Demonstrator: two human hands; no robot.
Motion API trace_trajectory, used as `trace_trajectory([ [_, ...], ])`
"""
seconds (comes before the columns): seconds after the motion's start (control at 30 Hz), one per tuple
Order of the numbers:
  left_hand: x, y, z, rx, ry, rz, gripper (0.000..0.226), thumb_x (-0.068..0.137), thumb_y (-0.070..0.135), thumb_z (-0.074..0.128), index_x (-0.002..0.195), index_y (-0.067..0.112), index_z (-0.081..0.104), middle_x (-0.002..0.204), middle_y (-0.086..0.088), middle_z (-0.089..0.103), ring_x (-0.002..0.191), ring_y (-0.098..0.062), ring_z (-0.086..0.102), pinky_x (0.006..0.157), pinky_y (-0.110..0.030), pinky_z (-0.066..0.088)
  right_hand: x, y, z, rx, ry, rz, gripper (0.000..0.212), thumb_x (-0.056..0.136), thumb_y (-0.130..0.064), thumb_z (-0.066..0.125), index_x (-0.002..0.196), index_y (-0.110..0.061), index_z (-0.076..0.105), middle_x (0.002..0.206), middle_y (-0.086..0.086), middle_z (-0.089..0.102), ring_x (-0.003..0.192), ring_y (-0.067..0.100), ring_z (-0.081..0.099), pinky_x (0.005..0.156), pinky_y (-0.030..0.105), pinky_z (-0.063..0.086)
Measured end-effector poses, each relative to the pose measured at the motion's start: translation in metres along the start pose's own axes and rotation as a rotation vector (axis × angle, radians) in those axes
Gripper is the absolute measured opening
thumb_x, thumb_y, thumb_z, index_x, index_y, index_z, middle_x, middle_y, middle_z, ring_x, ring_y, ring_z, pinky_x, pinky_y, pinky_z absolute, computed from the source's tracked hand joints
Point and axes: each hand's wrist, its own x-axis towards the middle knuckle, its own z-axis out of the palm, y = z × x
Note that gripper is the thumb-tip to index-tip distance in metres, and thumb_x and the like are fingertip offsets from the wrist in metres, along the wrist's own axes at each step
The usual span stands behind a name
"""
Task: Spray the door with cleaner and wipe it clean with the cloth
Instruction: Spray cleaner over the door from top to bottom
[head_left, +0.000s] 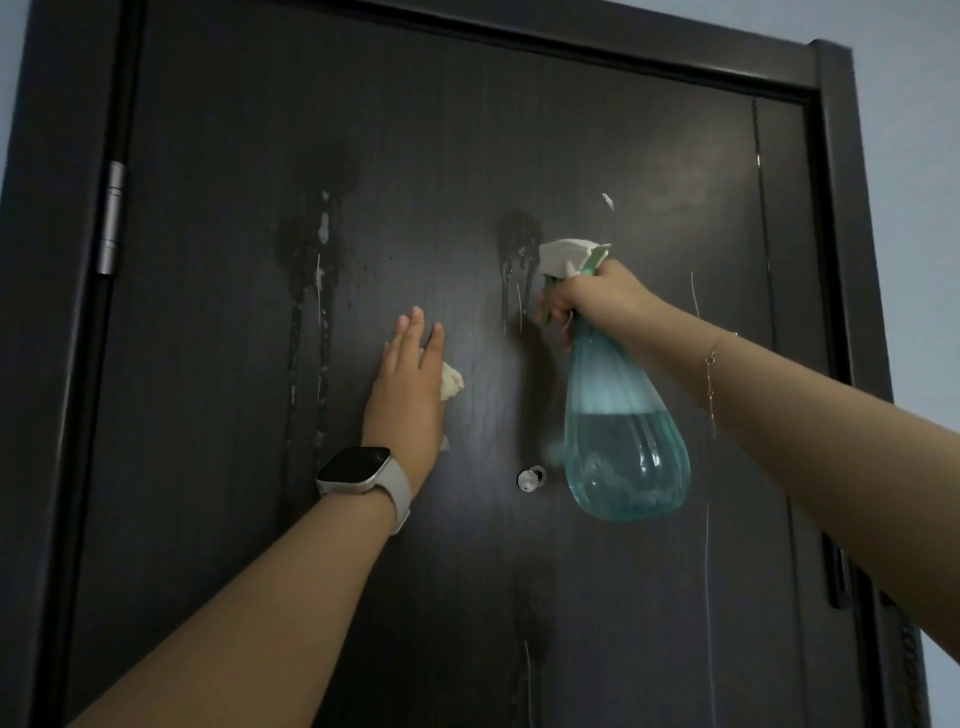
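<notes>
A dark wood-grain door (467, 130) fills the view, with wet streaks of cleaner running down its upper middle. My left hand (408, 384) lies flat against the door with fingers straight, pressing a small white cloth (451, 382) that peeks out at its right edge. My right hand (592, 301) grips the neck of a teal see-through spray bottle (623, 431), about half full, with a white nozzle (563, 258) pointing left at the door. A wet patch with drips sits just left of the nozzle.
A silver peephole (530, 478) sits in the door below the hands. A metal hinge (111, 218) is on the left frame. A dark handle plate (836, 571) shows at the door's right edge. Pale wall lies beyond the frame.
</notes>
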Motion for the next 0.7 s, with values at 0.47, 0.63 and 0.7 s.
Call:
trace_trajectory([
  [0.47,0.001,0.001,-0.003,-0.012,-0.065,0.009,0.082,0.087,-0.003,0.063,0.154,0.009,0.017,0.163,-0.011,-0.002,0.150,-0.027,-0.005,0.121,-0.038,0.006,-0.036,0.018,-0.019,-0.060,0.040,0.101,0.044,0.043,-0.011,0.057,0.080,0.012,0.063,0.079,0.021,0.062,0.062,0.023,0.049,0.061,0.036,0.040],
  [0.63,-0.006,0.013,-0.009,-0.120,0.063,-0.023,0.065,0.090,-0.004,0.058,0.149,0.009,0.034,0.161,-0.008,0.016,0.149,-0.024,0.011,0.119,-0.038,0.020,-0.047,0.027,-0.058,-0.054,0.081,0.105,0.020,0.068,0.007,0.054,0.084,0.011,0.064,0.088,0.024,0.067,0.048,0.021,0.052,0.050,0.027,0.045],
  [0.7,-0.014,0.033,-0.008,-0.157,0.128,0.047,0.064,0.087,-0.005,0.060,0.146,0.009,0.039,0.159,-0.008,0.024,0.148,-0.024,0.017,0.116,-0.032,0.021,-0.044,0.034,-0.080,-0.061,0.089,0.104,0.023,0.069,0.008,0.053,0.090,0.013,0.063,0.088,0.022,0.065,0.049,0.023,0.052,0.047,0.026,0.045],
])
